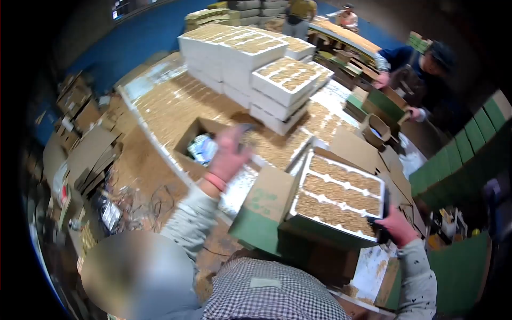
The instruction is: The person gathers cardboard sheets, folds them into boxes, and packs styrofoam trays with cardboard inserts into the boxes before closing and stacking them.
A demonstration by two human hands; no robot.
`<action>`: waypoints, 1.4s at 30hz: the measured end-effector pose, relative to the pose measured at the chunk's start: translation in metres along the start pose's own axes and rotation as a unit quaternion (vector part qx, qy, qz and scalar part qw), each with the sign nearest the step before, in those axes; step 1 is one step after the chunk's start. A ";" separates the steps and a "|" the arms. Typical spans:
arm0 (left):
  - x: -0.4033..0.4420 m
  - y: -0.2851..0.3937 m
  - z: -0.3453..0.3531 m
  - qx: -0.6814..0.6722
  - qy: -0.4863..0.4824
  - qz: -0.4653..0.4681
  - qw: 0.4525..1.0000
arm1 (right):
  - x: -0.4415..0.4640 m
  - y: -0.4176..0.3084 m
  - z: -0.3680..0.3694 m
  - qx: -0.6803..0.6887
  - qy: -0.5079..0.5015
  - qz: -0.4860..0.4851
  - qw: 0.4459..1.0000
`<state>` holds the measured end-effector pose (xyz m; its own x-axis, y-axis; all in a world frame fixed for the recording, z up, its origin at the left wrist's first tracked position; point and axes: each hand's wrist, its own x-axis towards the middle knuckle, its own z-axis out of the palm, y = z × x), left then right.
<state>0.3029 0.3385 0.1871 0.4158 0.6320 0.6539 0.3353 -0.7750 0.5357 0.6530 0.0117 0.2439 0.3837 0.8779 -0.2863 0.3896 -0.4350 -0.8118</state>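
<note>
My left hand (230, 154), smeared by motion, is raised beside a small cardboard box (186, 141) holding blue-and-white packets (202, 149). Something dark shows at its fingertips; whether it holds anything is unclear. A white tray (346, 185) filled with brown sticks in rows sits in the opening of a green-and-brown carton (256, 226) in front of me. My right hand (399, 226) grips the tray's right edge, with dark material around its fingertips.
White trays (250, 77) of brown sticks stand stacked on the large table (140, 120). A co-worker (421, 74) handles cartons at the right; two more people are at the back. Green cartons (464, 144) line the right side. Flattened cardboard (85, 154) and litter lie left.
</note>
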 end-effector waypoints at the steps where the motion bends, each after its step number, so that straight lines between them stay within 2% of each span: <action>1: 0.011 -0.015 -0.019 0.090 -0.006 -0.066 0.994 | -0.007 -0.032 0.018 -0.175 0.029 -0.009 0.984; 2: 0.024 -0.035 -0.030 0.251 -0.113 -0.195 0.941 | -0.008 -0.046 0.027 -0.339 0.018 0.035 0.940; 3: 0.013 -0.119 -0.024 0.270 -0.113 -0.120 0.949 | -0.004 -0.041 0.035 -0.369 0.021 -0.102 0.924; 4: 0.013 -0.148 -0.023 0.283 -0.153 -0.154 0.934 | 0.009 -0.023 0.044 -0.430 0.029 -0.047 0.901; 5: 0.008 -0.175 -0.018 0.315 -0.193 -0.189 0.910 | 0.019 -0.017 0.053 -0.525 0.044 -0.026 0.849; 6: 0.016 -0.158 -0.016 0.319 -0.250 -0.264 0.875 | 0.018 -0.046 0.062 -0.627 -0.024 0.012 0.779; 7: 0.017 -0.185 -0.008 0.368 -0.283 -0.276 0.841 | 0.026 -0.038 0.065 -0.610 -0.032 0.002 0.792; 8: 0.004 -0.245 0.007 0.409 -0.206 -0.221 0.861 | 0.033 -0.025 0.060 -0.592 -0.041 -0.015 0.805; 10: 0.007 -0.246 0.002 0.470 -0.233 -0.166 0.835 | 0.025 -0.039 0.038 -0.487 0.178 -0.121 0.847; 11: 0.010 -0.243 0.001 0.476 -0.267 -0.162 0.822 | 0.030 -0.032 0.010 -0.370 0.245 -0.142 0.885; 12: 0.013 -0.240 -0.006 0.482 -0.303 -0.161 0.806 | 0.018 -0.046 -0.018 -0.220 0.261 -0.045 0.939; 13: 0.023 -0.200 -0.011 0.494 -0.352 -0.177 0.775 | 0.028 -0.007 -0.040 -0.186 0.345 0.032 0.920; 14: 0.033 -0.175 -0.015 0.508 -0.396 -0.189 0.741 | 0.034 0.034 -0.054 -0.120 0.451 0.035 0.884; 15: 0.016 -0.235 -0.021 0.516 -0.336 -0.093 0.782 | 0.055 0.109 -0.063 -0.139 0.509 0.045 0.848; 16: -0.003 -0.292 -0.030 0.517 -0.271 0.005 0.812 | 0.062 0.122 -0.051 -0.023 0.490 0.146 0.859; 17: 0.005 -0.271 -0.032 0.519 -0.269 -0.024 0.811 | 0.073 0.171 -0.043 0.097 0.457 0.092 0.879; 19: 0.044 -0.174 -0.035 0.523 -0.263 -0.083 0.806 | 0.094 0.266 -0.027 0.351 0.374 0.013 0.858; 20: 0.052 -0.151 -0.038 0.462 -0.191 -0.054 0.865 | 0.086 0.227 -0.027 0.127 0.473 0.083 0.868; 21: 0.057 -0.153 -0.039 0.469 -0.166 -0.063 0.865 | 0.075 0.183 -0.040 0.076 0.469 0.111 0.873; 22: 0.058 -0.127 -0.036 0.411 -0.111 -0.014 0.905 | 0.062 0.121 -0.054 0.015 0.454 0.156 0.877; 23: 0.063 -0.091 -0.023 0.352 -0.075 0.006 0.933 | 0.060 0.115 -0.073 -0.094 0.439 0.167 0.878; 24: 0.071 0.013 -0.008 0.086 -0.063 0.013 0.994 | 0.054 0.094 -0.082 -0.255 0.475 0.134 0.831; 25: 0.070 0.083 0.013 0.073 -0.057 0.099 0.991 | 0.041 0.050 -0.091 -0.301 0.455 0.101 0.832; 26: 0.059 0.110 0.029 0.054 -0.099 0.231 0.966 | 0.032 0.030 -0.096 -0.345 0.462 0.001 0.817; 27: 0.058 0.152 0.042 0.058 -0.223 0.330 0.915 | 0.020 -0.015 -0.086 -0.316 0.458 -0.152 0.817; 28: 0.048 0.175 0.049 0.079 -0.292 0.325 0.896 | 0.009 -0.055 -0.069 -0.318 0.427 -0.232 0.814; 29: 0.047 0.176 0.046 0.045 -0.288 0.316 0.903 | 0.003 -0.076 -0.056 -0.297 0.328 -0.333 0.832; 30: 0.063 0.190 0.032 -0.037 -0.274 0.259 0.925 | 0.002 -0.079 -0.041 -0.300 0.168 -0.384 0.857; 31: 0.071 0.196 0.017 -0.041 -0.264 0.257 0.929 | -0.003 -0.078 -0.022 -0.337 0.024 -0.341 0.877; 32: 0.075 0.200 0.007 -0.047 -0.256 0.256 0.931 | -0.004 -0.074 -0.002 -0.414 -0.071 -0.291 0.859; 33: 0.072 0.210 0.013 -0.044 -0.289 0.270 0.918 | 0.002 -0.045 0.014 -0.390 -0.157 -0.237 0.876; 34: 0.063 0.214 0.031 0.013 -0.316 0.289 0.904 | 0.016 -0.018 0.018 -0.305 -0.219 -0.235 0.896; 36: 0.023 0.178 0.098 0.184 -0.508 0.317 0.780 | 0.031 -0.007 0.023 -0.284 -0.307 -0.114 0.901; 39: 0.031 0.174 0.078 0.061 -0.588 0.181 0.786 | 0.017 -0.033 0.013 -0.397 -0.155 -0.193 0.884; 40: 0.035 0.165 0.060 -0.078 -0.529 0.175 0.827 | 0.009 -0.046 -0.010 -0.319 -0.133 -0.177 0.922; 42: 0.053 0.146 0.012 -0.058 -0.379 0.202 0.901 | -0.014 -0.046 -0.041 -0.418 0.104 -0.139 0.892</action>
<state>0.3841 0.2594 0.2936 0.9568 0.0803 0.2796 -0.0454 -0.9082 0.4162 0.6637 0.0111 0.3062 0.2874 0.9571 0.0376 0.9486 -0.2790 -0.1491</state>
